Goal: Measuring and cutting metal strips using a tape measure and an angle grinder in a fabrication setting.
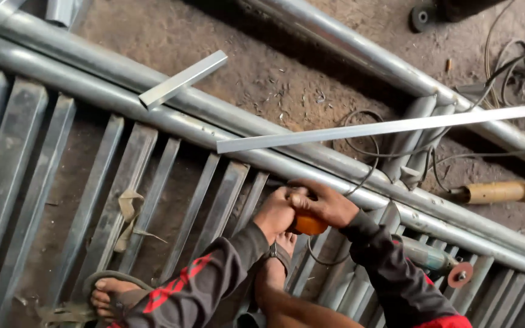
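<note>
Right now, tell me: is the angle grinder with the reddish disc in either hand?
No: the angle grinder lies on the metal bars, while both hands grip an orange object.

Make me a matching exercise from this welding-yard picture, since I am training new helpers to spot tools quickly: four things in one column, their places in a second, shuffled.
Things:
1. angle grinder
2. short square tube offcut
3. orange object
4. yellow-handled tool

Places:
A. lying across the round pipes at upper left
B. held between the left hand and right hand
C. on the dirt at the right, beside cables
D. on the slats at lower right, by the right sleeve

Pairs: 1-D, 2-A, 3-B, 4-C
</note>
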